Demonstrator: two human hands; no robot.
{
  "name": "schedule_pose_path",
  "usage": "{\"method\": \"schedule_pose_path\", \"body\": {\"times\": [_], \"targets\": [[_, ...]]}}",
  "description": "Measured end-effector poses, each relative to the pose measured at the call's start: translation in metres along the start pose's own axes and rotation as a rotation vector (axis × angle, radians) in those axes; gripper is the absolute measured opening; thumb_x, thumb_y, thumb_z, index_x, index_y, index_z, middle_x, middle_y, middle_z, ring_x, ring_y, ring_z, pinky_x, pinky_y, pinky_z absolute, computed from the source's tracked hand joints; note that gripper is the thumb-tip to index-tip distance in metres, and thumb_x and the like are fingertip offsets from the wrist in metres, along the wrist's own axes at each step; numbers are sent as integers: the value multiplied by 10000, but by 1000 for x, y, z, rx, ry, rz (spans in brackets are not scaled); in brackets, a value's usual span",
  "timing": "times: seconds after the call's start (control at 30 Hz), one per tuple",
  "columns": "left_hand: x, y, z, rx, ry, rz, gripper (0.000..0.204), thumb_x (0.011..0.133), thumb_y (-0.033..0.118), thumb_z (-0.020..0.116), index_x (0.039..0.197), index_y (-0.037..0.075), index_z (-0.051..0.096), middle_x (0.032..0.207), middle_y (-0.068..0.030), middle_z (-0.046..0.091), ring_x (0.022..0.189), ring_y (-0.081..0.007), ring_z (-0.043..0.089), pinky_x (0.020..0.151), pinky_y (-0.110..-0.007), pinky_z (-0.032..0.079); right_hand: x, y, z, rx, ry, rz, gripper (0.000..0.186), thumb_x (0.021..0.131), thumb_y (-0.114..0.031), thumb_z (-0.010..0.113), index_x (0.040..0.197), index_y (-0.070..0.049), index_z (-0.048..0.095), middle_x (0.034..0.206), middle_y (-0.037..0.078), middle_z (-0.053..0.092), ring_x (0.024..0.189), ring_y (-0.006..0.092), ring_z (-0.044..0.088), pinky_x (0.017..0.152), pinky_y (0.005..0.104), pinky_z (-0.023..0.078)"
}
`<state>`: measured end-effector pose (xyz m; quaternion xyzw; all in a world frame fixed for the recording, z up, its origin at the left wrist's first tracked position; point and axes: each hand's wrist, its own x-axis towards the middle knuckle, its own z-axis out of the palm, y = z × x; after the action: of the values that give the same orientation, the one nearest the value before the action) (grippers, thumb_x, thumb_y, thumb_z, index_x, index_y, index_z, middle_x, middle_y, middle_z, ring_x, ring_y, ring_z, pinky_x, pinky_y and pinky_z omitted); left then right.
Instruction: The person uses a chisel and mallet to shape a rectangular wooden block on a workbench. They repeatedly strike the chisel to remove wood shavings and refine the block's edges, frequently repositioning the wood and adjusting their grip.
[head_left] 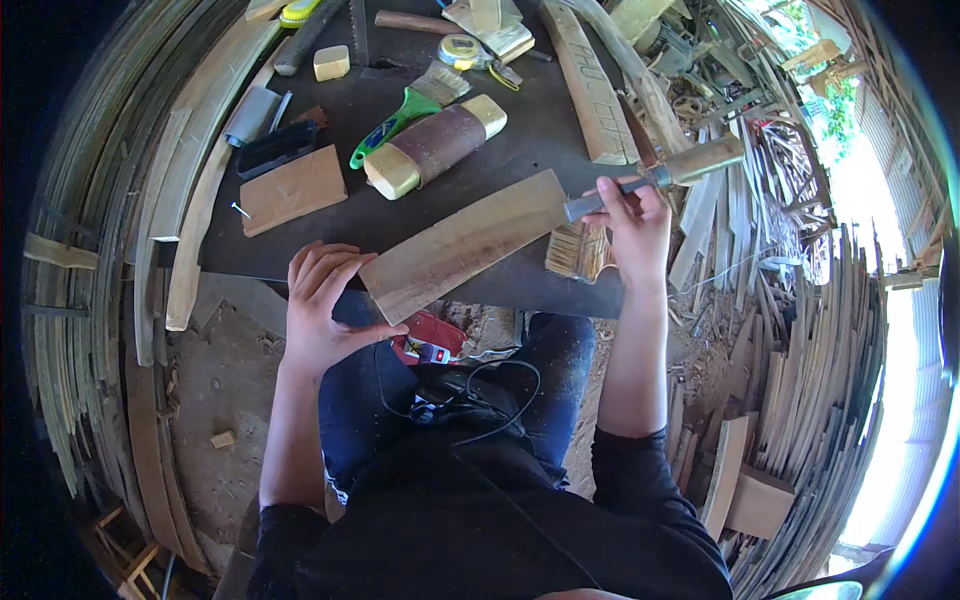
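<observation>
My left hand (325,300) grips the left end of a flat wooden board (465,245), its fingers at the far corner and its thumb along the near one. The board lies slanted over the near edge of the dark worktable (390,235), its right end farther off. My right hand (632,220) is closed around a chisel (700,162) with a wooden handle and a metal blade. The blade's tip meets the board's right end. Just below that end, partly behind my right wrist, is a wide paintbrush (577,252) with pale bristles.
Beyond the board lie a sanding block (437,147) wrapped in brown sandpaper, a green-handled brush (395,125), a tape measure (465,52) and a brown wood piece (293,190) beside a screw. Long planks (590,85) flank the table. Stacked strips (810,370) stand at right.
</observation>
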<state>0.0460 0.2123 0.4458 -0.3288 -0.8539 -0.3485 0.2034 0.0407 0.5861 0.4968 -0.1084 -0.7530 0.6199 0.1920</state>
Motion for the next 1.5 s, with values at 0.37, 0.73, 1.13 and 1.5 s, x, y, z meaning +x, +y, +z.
{"method": "schedule_pose_path", "body": {"times": [0.37, 0.73, 1.13, 1.5], "targets": [[3, 3, -1, -33, 11, -30, 716, 495, 434, 932, 1048, 48, 693, 1007, -55, 671, 987, -266, 639, 907, -424, 420, -3, 17, 5, 8, 119, 11, 175, 950, -129, 694, 930, 24, 614, 821, 94, 698, 686, 127, 678, 575, 278, 604], [0, 2, 10, 88, 28, -20, 680, 531, 485, 849, 1011, 39, 665, 997, -100, 641, 952, -297, 617, 901, -432, 376, -8, 9, 0, 53, 43, 4, 181, 954, -154, 699, 934, 2, 607, 827, 110, 713, 616, 119, 649, 528, 255, 540], [-19, -22, 50, 294, 296, 64, 797, 643, 791, 618, 1013, 88, 672, 923, -67, 614, 898, -261, 625, 915, -430, 337, -9, -6, 1, -64, 36, 31, 207, 950, -145, 699, 934, 27, 585, 806, 96, 692, 601, 128, 676, 511, 248, 569], [-22, -25, 56, 286, 316, 60, 776, 653, 789, 600, 1003, 99, 663, 918, -70, 602, 902, -254, 621, 915, -419, 330, -27, -4, 31, 9, -45, 9, 191, 942, -118, 702, 930, 42, 599, 801, 97, 692, 644, 129, 697, 516, 247, 578]]}}
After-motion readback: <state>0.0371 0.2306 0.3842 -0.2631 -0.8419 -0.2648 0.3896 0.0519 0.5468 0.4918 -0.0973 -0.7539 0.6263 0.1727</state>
